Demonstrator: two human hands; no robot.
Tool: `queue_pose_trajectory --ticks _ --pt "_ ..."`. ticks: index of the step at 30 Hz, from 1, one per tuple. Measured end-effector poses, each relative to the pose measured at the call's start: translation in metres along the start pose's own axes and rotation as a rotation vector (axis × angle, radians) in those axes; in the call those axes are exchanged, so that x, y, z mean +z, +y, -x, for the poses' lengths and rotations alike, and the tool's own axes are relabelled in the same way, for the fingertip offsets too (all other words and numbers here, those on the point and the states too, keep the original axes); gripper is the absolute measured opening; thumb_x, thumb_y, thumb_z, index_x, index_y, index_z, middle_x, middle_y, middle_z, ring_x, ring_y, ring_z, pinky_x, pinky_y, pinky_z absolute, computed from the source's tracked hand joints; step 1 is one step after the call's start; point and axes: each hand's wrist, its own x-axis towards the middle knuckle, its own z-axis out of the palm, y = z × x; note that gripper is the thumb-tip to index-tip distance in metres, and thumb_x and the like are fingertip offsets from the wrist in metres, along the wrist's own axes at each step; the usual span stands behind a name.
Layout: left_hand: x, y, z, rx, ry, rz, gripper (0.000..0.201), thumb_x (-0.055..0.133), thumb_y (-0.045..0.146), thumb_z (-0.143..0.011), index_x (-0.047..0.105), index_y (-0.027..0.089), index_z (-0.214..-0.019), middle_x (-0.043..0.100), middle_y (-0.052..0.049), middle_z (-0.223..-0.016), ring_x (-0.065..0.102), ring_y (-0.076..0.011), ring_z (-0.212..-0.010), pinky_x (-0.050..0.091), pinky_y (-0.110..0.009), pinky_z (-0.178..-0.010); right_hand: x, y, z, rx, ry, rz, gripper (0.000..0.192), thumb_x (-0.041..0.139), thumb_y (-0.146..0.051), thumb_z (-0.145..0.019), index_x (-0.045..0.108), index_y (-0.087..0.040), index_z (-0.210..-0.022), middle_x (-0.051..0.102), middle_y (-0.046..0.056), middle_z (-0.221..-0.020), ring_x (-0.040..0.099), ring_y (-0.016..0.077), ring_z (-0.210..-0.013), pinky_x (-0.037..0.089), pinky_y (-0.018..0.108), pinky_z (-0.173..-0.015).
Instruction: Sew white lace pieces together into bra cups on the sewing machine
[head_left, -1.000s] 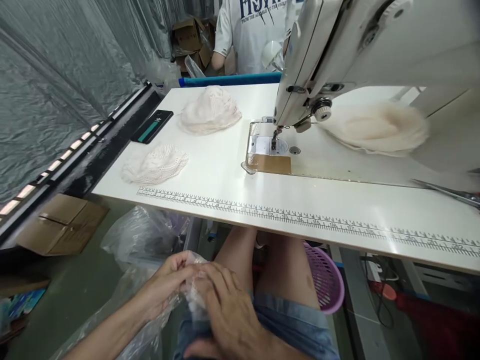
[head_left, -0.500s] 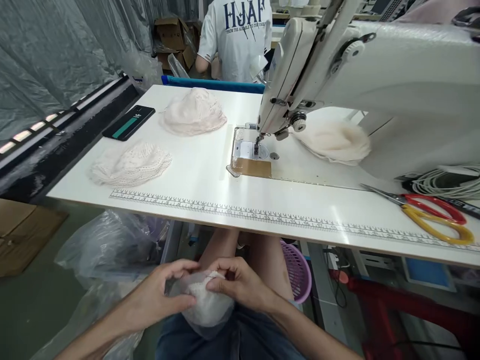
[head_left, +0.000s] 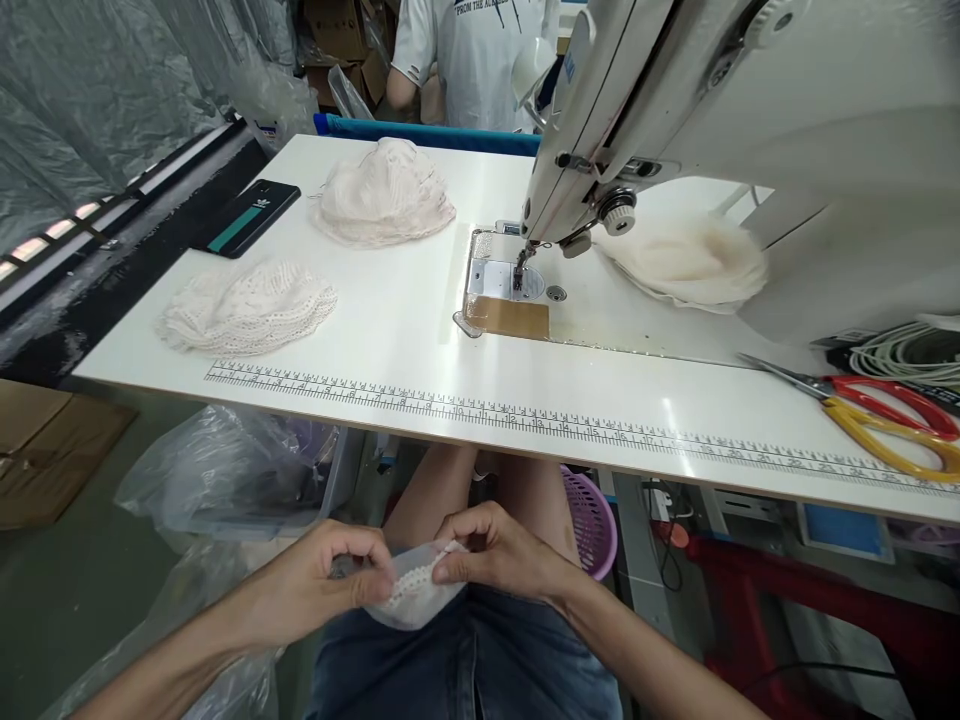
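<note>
Over my lap, below the table edge, I hold a small sheer white fabric cup [head_left: 418, 598] with a lace edge along its top. My left hand [head_left: 334, 577] pinches its left end between thumb and fingers. The opposite end of that edge is pinched by my right hand [head_left: 495, 552]. On the table, a cream lace piece [head_left: 251, 310] lies near the left front, and a paler pink lace piece [head_left: 384, 195] sits domed behind it. Part of the cup is covered by my fingers.
A white sewing machine [head_left: 592, 130] stands on the right of the white table [head_left: 397, 340], with a beige fabric piece [head_left: 686, 260] under its arm. Scissors [head_left: 892, 420] lie at the right; a phone [head_left: 251, 218] is at the left. A purple basket [head_left: 592, 525] stands below. A person [head_left: 476, 70] is beyond.
The fabric cup has flattened and its lace edge is now stretched between my hands. My left fingers have closed on its left end. The view has tilted slightly down.
</note>
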Motion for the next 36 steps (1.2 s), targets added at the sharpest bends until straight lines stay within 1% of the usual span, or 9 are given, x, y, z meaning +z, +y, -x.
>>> queue_pose_trajectory --ticks 5,8,10,13,17,20,26,32,36 --pt "0.0 0.001 -0.002 0.016 -0.029 -0.035 0.018 0.064 0.031 -0.078 0.066 0.018 -0.067 0.048 0.004 -0.068 0.045 -0.0123 -0.066 0.032 -0.02 -0.063 -0.006 -0.002 0.007 0.02 -0.008 -0.004 0.03 0.078 -0.039 -0.06 0.069 -0.012 -0.071 0.061 -0.001 -0.064 0.051 0.0078 -0.058 0.04 0.02 -0.058" --pt "-0.002 0.004 -0.001 0.062 -0.085 -0.038 0.02 0.062 0.033 -0.08 0.065 0.018 -0.067 0.051 0.003 -0.072 0.049 -0.0132 -0.07 0.034 -0.02 -0.065 -0.007 -0.003 0.009 0.019 -0.03 -0.013 0.03 0.078 -0.038 -0.061 0.07 -0.012 -0.074 0.062 -0.001 -0.067 0.052 0.0085 -0.061 0.041 0.021 -0.061" --pt "-0.001 0.007 0.0 0.054 -0.112 -0.06 0.017 0.066 0.034 -0.076 0.065 0.018 -0.071 0.054 0.002 -0.077 0.05 -0.0143 -0.073 0.034 -0.02 -0.066 -0.005 -0.003 0.009 0.009 -0.043 0.002 0.032 0.077 -0.039 -0.062 0.07 -0.012 -0.075 0.062 0.0 -0.068 0.052 0.0089 -0.062 0.041 0.021 -0.062" --pt "0.005 0.009 -0.004 -0.024 -0.046 -0.185 0.022 0.073 0.036 -0.066 0.062 0.019 -0.074 0.051 0.004 -0.073 0.047 -0.0147 -0.072 0.032 -0.019 -0.062 -0.001 -0.005 0.008 -0.006 -0.045 0.066 0.034 0.075 -0.043 -0.063 0.069 -0.012 -0.074 0.06 -0.001 -0.066 0.05 0.0087 -0.061 0.039 0.02 -0.059" --pt "0.015 0.008 -0.01 -0.074 0.04 -0.274 0.022 0.062 0.036 -0.073 0.053 0.018 -0.063 0.041 0.006 -0.062 0.041 -0.0127 -0.063 0.027 -0.02 -0.056 0.003 -0.008 0.012 -0.006 -0.027 0.085 0.035 0.075 -0.044 -0.064 0.066 -0.011 -0.075 0.058 -0.002 -0.064 0.048 0.0067 -0.057 0.037 0.019 -0.056" --pt "0.017 0.006 -0.009 -0.087 0.071 -0.284 0.023 0.062 0.037 -0.072 0.053 0.018 -0.062 0.043 0.005 -0.064 0.043 -0.0145 -0.067 0.029 -0.02 -0.058 0.001 -0.01 0.018 0.014 -0.027 0.062 0.037 0.076 -0.043 -0.062 0.064 -0.012 -0.078 0.062 -0.001 -0.069 0.053 0.0086 -0.06 0.042 0.021 -0.06" --pt "0.012 0.0 -0.003 -0.104 0.022 -0.263 0.024 0.062 0.04 -0.073 0.057 0.018 -0.066 0.046 0.005 -0.066 0.044 -0.0143 -0.067 0.03 -0.019 -0.058 0.001 -0.007 0.021 0.016 -0.015 0.098 0.037 0.076 -0.043 -0.063 0.064 -0.012 -0.079 0.065 0.002 -0.072 0.06 0.0115 -0.063 0.046 0.024 -0.064" --pt "0.017 0.001 -0.006 -0.056 0.102 -0.286 0.024 0.066 0.043 -0.068 0.063 0.019 -0.067 0.054 0.003 -0.07 0.049 -0.0178 -0.074 0.034 -0.02 -0.065 0.004 -0.007 0.02 -0.046 -0.018 0.21 0.037 0.071 -0.046 -0.069 0.066 -0.012 -0.082 0.067 0.004 -0.073 0.059 0.012 -0.063 0.046 0.023 -0.062" --pt "0.02 0.005 -0.009 -0.062 0.078 -0.31 0.023 0.062 0.04 -0.073 0.062 0.018 -0.064 0.051 0.003 -0.067 0.048 -0.0165 -0.071 0.032 -0.021 -0.064 0.002 -0.007 0.02 -0.054 -0.015 0.255 0.04 0.069 -0.049 -0.069 0.066 -0.012 -0.084 0.066 0.003 -0.071 0.058 0.0117 -0.062 0.046 0.021 -0.06"
